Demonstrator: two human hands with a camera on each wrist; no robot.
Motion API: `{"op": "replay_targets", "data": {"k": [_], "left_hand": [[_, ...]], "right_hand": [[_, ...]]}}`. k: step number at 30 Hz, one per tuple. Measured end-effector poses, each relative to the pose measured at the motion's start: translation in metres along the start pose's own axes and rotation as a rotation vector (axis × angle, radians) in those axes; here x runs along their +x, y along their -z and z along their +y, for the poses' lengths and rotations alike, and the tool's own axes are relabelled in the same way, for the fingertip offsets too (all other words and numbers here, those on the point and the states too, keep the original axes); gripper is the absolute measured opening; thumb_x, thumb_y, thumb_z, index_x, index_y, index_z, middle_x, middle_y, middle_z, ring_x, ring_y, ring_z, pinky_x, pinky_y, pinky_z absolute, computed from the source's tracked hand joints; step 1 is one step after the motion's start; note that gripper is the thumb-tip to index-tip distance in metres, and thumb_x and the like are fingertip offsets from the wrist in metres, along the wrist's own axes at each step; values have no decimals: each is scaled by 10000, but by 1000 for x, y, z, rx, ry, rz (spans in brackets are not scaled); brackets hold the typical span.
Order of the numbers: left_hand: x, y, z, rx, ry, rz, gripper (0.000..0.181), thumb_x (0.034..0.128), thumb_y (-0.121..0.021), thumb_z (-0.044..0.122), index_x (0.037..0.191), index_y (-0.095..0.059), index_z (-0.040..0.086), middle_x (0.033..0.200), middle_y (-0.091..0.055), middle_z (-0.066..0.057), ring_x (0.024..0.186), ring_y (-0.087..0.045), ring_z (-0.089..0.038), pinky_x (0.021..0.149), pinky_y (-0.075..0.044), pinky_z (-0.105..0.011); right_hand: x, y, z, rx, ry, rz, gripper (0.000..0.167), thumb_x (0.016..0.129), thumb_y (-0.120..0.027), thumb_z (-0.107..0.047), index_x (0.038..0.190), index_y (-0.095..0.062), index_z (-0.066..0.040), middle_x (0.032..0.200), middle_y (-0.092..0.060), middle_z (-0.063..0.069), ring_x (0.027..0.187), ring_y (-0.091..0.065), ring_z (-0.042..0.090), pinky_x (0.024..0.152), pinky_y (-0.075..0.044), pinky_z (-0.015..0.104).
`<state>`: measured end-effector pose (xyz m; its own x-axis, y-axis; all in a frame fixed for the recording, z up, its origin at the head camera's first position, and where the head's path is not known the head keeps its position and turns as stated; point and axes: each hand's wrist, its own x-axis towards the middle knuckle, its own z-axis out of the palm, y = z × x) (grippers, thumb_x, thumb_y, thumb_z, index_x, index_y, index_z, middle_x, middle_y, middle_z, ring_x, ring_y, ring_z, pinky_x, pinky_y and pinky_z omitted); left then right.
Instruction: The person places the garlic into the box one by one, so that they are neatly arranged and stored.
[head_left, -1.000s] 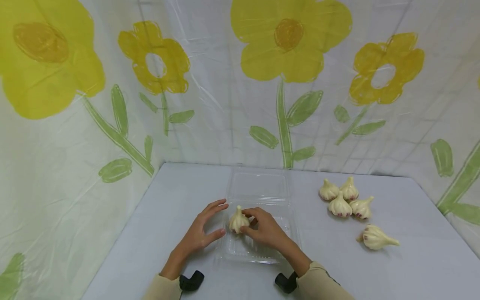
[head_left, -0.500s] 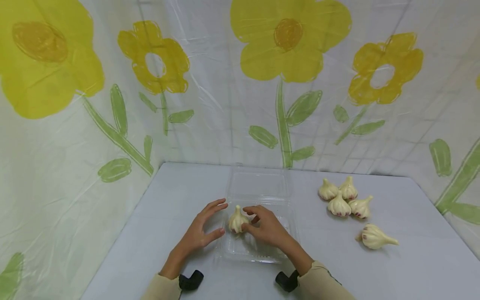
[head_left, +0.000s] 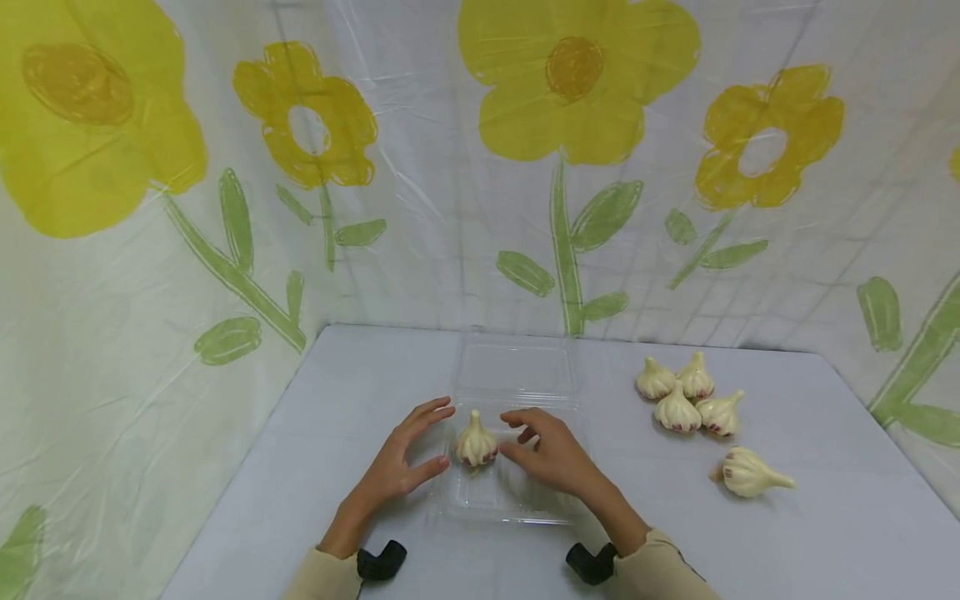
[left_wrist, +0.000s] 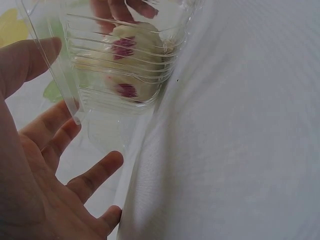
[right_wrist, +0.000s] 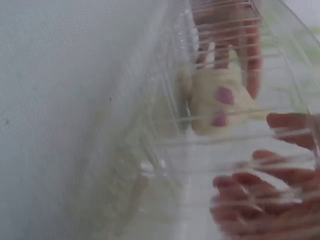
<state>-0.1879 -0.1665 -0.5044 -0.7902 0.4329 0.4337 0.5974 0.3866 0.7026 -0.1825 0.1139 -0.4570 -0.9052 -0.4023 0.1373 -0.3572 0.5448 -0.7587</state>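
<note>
A cream garlic bulb (head_left: 476, 442) with purple patches stands upright, neck up, in the left part of a clear plastic clamshell box (head_left: 517, 507). To its left, my left hand (head_left: 393, 468) spreads thumb and fingers beside the box's left wall. The left wrist view has the thumb at the box rim and the bulb (left_wrist: 135, 62) seen through the ribbed wall. My right hand (head_left: 555, 457) is over the box, just right of the bulb, fingers loosely bent and a small gap from it. Through the plastic, the right wrist view shows the bulb (right_wrist: 220, 102) blurred.
The box lid (head_left: 517, 369) lies folded back toward the far edge. Several garlic bulbs (head_left: 678, 408) cluster at the back right of the white table (head_left: 360, 375). Nearer, another garlic bulb (head_left: 750, 473) lies on its side. A flower-printed curtain (head_left: 427, 250) hangs behind.
My right hand has let go of the garlic bulb and moved slightly right, leaving a gap. The bulb stays in the box. My left hand has hardly moved.
</note>
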Motion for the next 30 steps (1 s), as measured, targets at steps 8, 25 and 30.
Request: {"op": "replay_targets", "data": {"k": [8,25,30], "left_hand": [[1,-2,-2,13,-27,13,630,868,-727,127,1469,-537,130,1545,-469,-195,1459,-426,-345,1091,-365,-689],[1,-1,0,3,-2,7,613,870,-720,109,1450,-537,38,1551,-458,-203,1464,-410,-375,1080,-338,-733],[1,-2,0,-3,-5,7,613,868,-717,108,1448,-536,29,1550,-457,-208,1465,-406,-379,1077,-331,-744]], "right_hand": [[-12,15,6,-33,65,35,379,958,-718,-219,1316,-654,-114,1250,-693,108,1004,-688,256,801,-540,291],[-35,44,33,-83,170,385,320,868,-783,-64,1178,-726,-124,1038,-738,0,925,-671,245,771,-554,385],[-41,59,44,-125,144,451,318,862,-784,-44,1168,-727,-108,1042,-739,16,938,-642,227,782,-517,298]]}}
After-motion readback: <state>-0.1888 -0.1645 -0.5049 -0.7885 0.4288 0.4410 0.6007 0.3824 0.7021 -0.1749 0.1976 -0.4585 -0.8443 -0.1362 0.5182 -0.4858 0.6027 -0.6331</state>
